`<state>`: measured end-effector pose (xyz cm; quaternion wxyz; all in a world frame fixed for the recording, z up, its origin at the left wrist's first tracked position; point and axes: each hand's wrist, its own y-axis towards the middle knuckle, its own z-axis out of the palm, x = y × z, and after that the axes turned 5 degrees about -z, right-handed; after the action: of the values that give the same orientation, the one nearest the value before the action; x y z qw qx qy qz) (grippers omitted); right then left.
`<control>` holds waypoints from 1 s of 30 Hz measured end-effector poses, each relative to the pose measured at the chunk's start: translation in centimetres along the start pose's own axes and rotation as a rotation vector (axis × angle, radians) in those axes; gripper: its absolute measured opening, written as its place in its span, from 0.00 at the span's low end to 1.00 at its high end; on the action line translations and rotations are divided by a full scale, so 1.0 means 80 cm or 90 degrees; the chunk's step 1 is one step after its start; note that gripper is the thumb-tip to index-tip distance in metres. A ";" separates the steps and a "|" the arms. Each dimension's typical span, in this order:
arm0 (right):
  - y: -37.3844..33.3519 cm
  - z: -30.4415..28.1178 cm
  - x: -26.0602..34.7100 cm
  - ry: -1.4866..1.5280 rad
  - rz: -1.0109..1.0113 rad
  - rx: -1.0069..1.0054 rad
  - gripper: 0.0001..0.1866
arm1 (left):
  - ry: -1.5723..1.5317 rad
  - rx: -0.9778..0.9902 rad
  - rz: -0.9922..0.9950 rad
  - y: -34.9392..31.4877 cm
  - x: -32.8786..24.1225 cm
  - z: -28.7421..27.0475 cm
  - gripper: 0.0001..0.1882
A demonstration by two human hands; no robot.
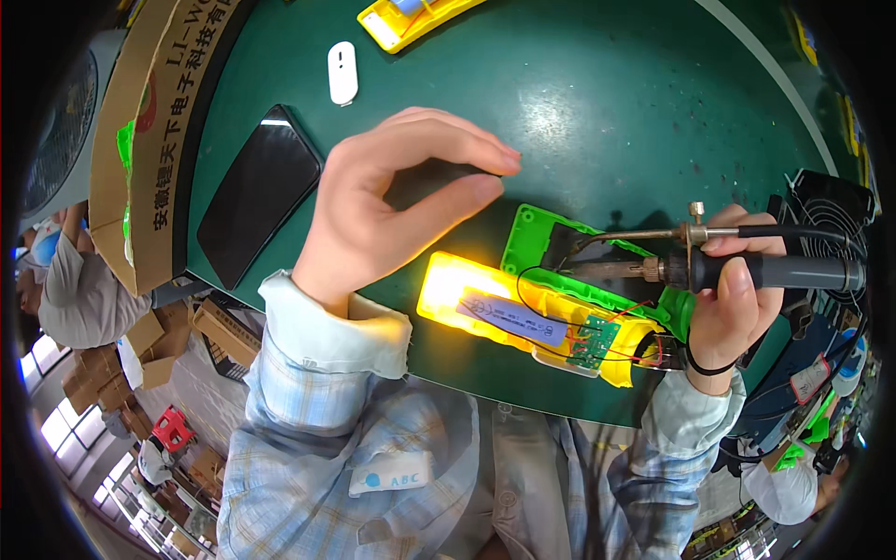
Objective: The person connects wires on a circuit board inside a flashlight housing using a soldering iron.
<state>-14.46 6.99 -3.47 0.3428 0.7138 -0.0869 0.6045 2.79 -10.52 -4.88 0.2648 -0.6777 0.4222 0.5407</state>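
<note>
My right hand (742, 299) is wrapped round the dark grey handle of a soldering iron (789, 273). A thin solder feed tube (737, 231) is clamped above the iron by a brass-coloured fitting. The iron's tip points left, over an open green plastic housing (530, 238). Just in front lies a yellow housing (439, 303), its left end glowing brightly. It holds a blue-wrapped battery (513, 320), a small green circuit board (595, 342) and thin red and black wires. My left hand (369, 201) hovers left of the housings with curved fingers, thumb and index fingertips apart, holding nothing.
A black phone (259, 198) and a small white oblong device (343, 73) lie on the green table (635, 103). Another yellow housing (401, 33) is at the far edge. A cardboard box (140, 187) stands left, a black fan (831, 219) right. Other people are in the background.
</note>
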 end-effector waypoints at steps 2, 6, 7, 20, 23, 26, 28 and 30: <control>-0.001 -0.001 0.003 -0.006 0.010 0.001 0.12 | 0.027 0.012 0.027 0.002 0.001 -0.002 0.10; -0.003 -0.001 -0.001 -0.032 0.009 -0.011 0.13 | 0.054 0.025 0.062 0.001 0.007 0.000 0.12; -0.003 -0.001 -0.002 -0.037 0.013 -0.012 0.13 | 0.054 0.023 0.061 0.001 0.008 0.000 0.12; -0.002 0.002 0.005 -0.100 0.066 -0.004 0.12 | 0.153 0.053 0.031 0.000 0.000 -0.001 0.11; -0.002 0.001 0.007 -0.110 0.066 -0.003 0.12 | 0.149 0.048 0.036 0.001 0.001 -0.001 0.11; -0.002 0.000 0.005 -0.105 0.043 0.005 0.12 | 0.144 0.043 0.035 0.001 0.000 -0.001 0.10; -0.003 0.001 0.004 -0.101 0.039 0.002 0.12 | 0.147 0.045 0.029 0.000 0.000 -0.001 0.10; -0.003 0.000 0.001 -0.066 0.027 0.000 0.13 | 0.140 0.044 0.028 -0.002 0.001 -0.001 0.10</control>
<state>-14.30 7.14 -3.50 0.3249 0.7421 -0.1197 0.5739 2.95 -10.54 -4.92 0.2280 -0.7140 0.4820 0.4538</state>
